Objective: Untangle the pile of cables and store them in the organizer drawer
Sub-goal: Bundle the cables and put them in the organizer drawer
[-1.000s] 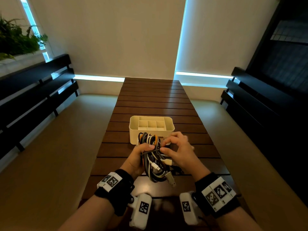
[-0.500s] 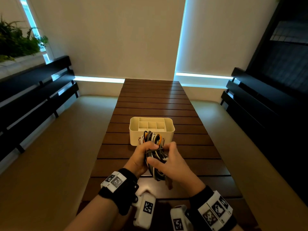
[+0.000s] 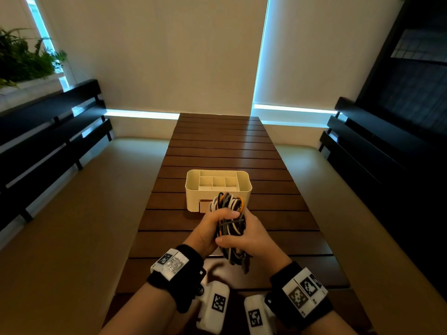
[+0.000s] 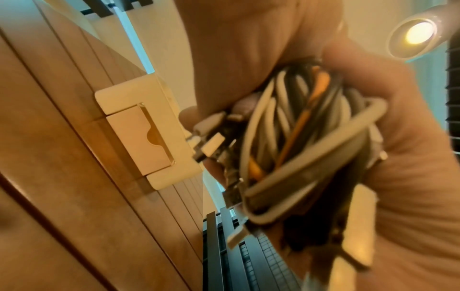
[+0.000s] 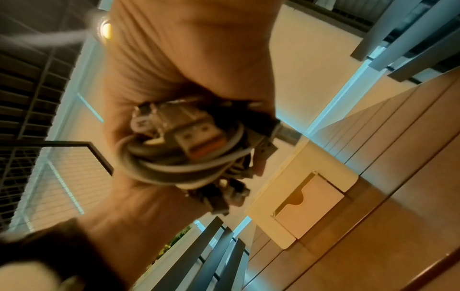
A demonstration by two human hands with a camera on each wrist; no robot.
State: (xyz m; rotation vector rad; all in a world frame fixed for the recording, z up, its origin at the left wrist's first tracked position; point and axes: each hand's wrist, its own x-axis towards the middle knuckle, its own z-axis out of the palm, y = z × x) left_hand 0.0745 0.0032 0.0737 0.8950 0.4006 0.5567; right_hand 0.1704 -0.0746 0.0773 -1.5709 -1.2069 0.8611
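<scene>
The cables (image 3: 229, 213) are forming one coiled bundle of white, grey, black and orange strands, and both hands are holding it in the air above the near part of the counter (image 3: 219, 143). The loops at the bundle's far end are fanning out above the fingers, and they are overlapping the front of the organizer (image 3: 193, 189) in the head view. A thin dark tie is crossing the bundle at its middle. Several plugs are hanging from the lower end, toward the person.

The left hand (image 3: 212, 228) is grasping the bundle from the left side, with its fingers curling over the top of the strands. The right hand (image 3: 251, 235) is grasping the bundle from the right, with its thumb lying across the lower part. In the left wrist view, the cables (image 4: 293, 137) are lying packed in the palm, and white plugs are sticking out toward the organizer (image 4: 119, 96). In the right wrist view, the cables (image 5: 179, 167) are showing as a grey loop with a flat metal plug at its centre; this view is blurring.

The organizer is standing on the counter just beyond the hands. Its top is divided into open compartments. The drawer (image 5: 311, 206) in its front face is sitting closed, with a half-round finger notch at its upper edge.

A dark bench is standing along each side of the counter. A plant (image 3: 21, 59) is sitting at the upper left.
</scene>
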